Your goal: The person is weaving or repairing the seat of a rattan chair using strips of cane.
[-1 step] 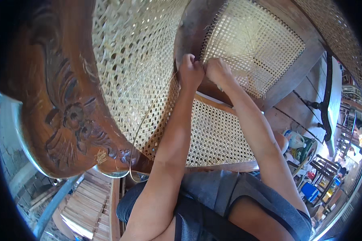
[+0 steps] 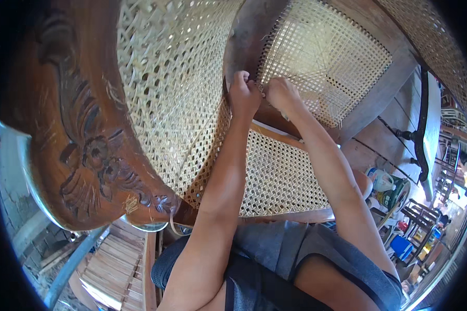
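My left hand (image 2: 245,96) and my right hand (image 2: 282,97) meet at the lower left corner of a woven cane panel (image 2: 316,52) set in a dark wooden frame. Both hands are closed, fingertips nearly touching. In the left fingers a thin cane strand seems to be pinched, mostly hidden by the hand. What the right fingers grip is too small to make out. Part of a pale strand (image 2: 173,224) loops below the carved wood at the lower left. The panel's weave is an open grid, with loose strands along its lower edge.
Beside my left arm curves a finished cane panel (image 2: 171,98) in a carved wooden frame (image 2: 96,155). Another cane section (image 2: 283,176) lies between my forearms. Wooden slats (image 2: 111,264) stand at lower left. Containers (image 2: 381,181) and stacked furniture (image 2: 423,215) are at the right.
The long strand that hung across the left cane panel is scarcely visible now, apart from its lower loop. Both hands have shifted only slightly and stay closed at the panel's corner.
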Available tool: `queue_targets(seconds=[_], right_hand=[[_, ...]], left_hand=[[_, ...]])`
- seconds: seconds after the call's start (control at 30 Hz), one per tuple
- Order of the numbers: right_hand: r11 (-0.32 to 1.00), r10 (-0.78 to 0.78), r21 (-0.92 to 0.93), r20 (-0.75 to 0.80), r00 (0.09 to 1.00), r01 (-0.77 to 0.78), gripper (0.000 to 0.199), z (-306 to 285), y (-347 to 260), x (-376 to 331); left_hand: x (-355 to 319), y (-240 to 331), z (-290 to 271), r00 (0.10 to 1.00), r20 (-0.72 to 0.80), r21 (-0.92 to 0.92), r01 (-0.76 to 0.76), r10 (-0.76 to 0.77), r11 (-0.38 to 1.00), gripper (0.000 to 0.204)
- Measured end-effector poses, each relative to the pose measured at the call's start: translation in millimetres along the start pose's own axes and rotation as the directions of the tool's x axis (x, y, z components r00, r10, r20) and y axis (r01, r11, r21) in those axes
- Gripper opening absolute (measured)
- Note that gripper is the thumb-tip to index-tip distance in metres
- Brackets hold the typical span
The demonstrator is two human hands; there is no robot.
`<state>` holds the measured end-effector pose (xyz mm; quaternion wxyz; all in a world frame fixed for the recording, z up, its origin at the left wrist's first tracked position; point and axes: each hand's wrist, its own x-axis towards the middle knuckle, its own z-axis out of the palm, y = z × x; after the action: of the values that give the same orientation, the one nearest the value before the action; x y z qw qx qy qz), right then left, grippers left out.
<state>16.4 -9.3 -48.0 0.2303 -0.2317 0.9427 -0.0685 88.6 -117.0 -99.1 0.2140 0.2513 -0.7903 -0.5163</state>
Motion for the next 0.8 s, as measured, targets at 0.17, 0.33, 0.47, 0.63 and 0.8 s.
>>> queue_targets(seconds=[0.17,0.33,0.47,0.63,0.8], right_hand=[[0.997,0.050,0.060,-0.126,0.991,-0.043,0.036,-64,49,-45],[0.995,-0.072,0.063,-0.143,0.987,0.082,0.044,-97,45,-74],[0.983,-0.055,0.169,-0.143,0.988,0.079,0.042,-88,36,-56],[0.976,-0.051,0.216,0.113,0.992,0.025,0.029,-27,25,-17],[0.990,0.025,0.138,0.117,0.993,-0.041,0.021,-13,10,-10]], left_hand=[[5,0,6,0.979,-0.025,-0.107,-0.204,0.202,0.973,0.013],[5,27,5,0.860,0.326,-0.448,-0.226,0.394,0.865,0.013],[9,29,-10,0.905,0.393,-0.362,-0.014,0.166,0.932,0.016],[4,7,-15,0.991,0.131,0.052,-0.017,0.010,0.999,0.017],[2,2,-10,0.992,0.097,0.042,0.083,-0.087,0.996,0.019]])
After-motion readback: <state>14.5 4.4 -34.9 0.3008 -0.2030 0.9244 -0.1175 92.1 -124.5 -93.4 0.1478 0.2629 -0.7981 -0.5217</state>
